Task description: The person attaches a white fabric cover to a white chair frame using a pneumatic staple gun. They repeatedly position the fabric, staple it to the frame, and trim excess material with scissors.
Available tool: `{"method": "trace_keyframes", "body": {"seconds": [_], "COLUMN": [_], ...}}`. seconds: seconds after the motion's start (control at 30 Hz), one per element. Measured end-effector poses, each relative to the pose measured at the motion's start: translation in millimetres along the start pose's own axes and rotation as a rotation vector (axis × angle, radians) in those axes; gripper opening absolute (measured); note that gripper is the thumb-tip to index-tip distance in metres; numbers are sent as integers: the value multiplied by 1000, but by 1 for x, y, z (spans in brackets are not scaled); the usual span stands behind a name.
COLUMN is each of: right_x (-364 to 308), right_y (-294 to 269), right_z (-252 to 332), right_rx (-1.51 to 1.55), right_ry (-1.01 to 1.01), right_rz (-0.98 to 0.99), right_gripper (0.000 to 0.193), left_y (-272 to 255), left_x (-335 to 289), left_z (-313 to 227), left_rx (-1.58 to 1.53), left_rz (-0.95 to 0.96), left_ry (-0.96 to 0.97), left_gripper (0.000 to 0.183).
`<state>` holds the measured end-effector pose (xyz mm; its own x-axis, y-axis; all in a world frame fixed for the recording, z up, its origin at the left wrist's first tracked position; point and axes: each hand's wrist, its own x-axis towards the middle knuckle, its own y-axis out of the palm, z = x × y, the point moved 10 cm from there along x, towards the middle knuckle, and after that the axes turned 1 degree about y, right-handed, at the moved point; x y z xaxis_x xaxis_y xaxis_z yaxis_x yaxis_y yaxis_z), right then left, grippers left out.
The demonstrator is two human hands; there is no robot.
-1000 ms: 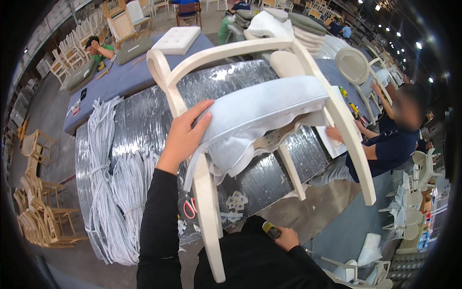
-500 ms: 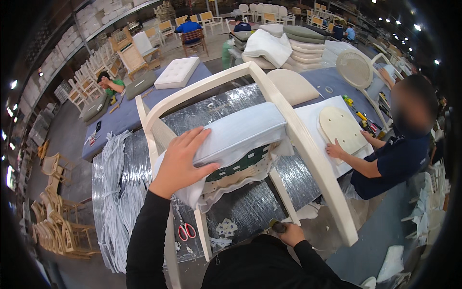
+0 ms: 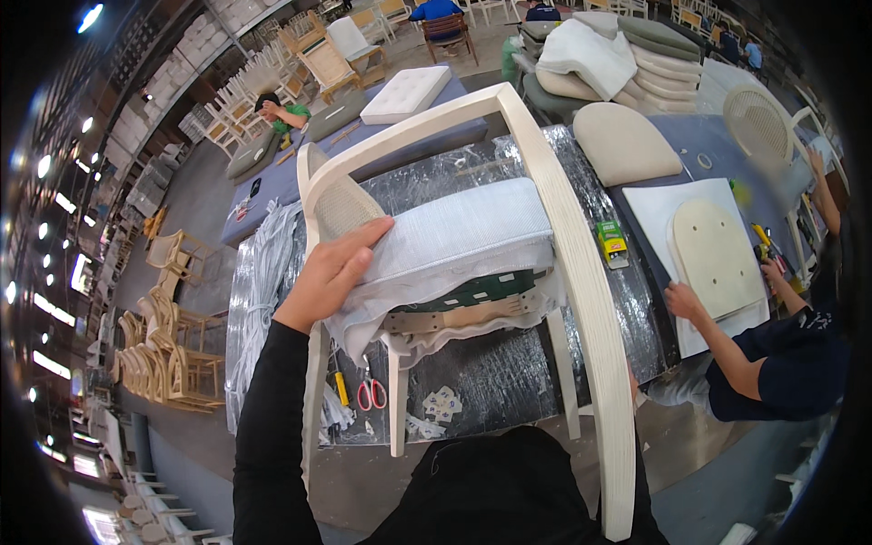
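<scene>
A cream wooden armchair frame (image 3: 581, 272) stands tilted before me over the film-wrapped tabletop. Its seat (image 3: 472, 222) is covered in pale blue-grey fabric, whose loose edge hangs around an underside with dark green webbing (image 3: 481, 289). My left hand (image 3: 336, 272) lies flat on the seat's left end, fingers stretched out. Only a sliver of my right hand (image 3: 633, 385) shows beside the chair's right side; the frame hides its fingers and anything in them. Under the chair lie red-handled scissors (image 3: 371, 393), a yellow-handled tool (image 3: 341, 389) and small printed tags (image 3: 443, 404).
At right, a co-worker's hands hold a rounded wooden panel (image 3: 718, 259) on white sheeting. A green-and-yellow box (image 3: 611, 243) lies near the chair. Fabric strips (image 3: 263, 272) drape over the table's left side. A beige cushion (image 3: 625, 145) and stacked cushions (image 3: 663, 77) are farther back.
My view has swung, shifting the scene rightward. My right hand, which held a dark-handled tool below the chair, is now mostly behind the frame. My left hand stays on the seat, its fingers closer together.
</scene>
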<state>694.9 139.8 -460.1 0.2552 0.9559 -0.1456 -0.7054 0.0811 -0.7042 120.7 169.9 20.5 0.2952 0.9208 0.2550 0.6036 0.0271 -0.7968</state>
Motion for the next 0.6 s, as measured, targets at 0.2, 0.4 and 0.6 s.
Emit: {"method": "trace_keyframes", "body": {"seconds": [0.2,0.4,0.6], "right_x": [33,12,4], "right_y": [47,92,70], "right_z": [-2,13,23], "right_rx": [-276,-243,-399], "right_ry": [190,229,129], "right_rz": [76,103,-220], "right_gripper": [79,72,85], "left_y": [22,1,3], "left_x": [17,12,26], "left_z": [-50,-4,20], "left_rx": [405,263,-82], "left_rz": [-74,-71,-33], "left_ry": [84,-78,-83], "left_gripper": [69,52,62]}}
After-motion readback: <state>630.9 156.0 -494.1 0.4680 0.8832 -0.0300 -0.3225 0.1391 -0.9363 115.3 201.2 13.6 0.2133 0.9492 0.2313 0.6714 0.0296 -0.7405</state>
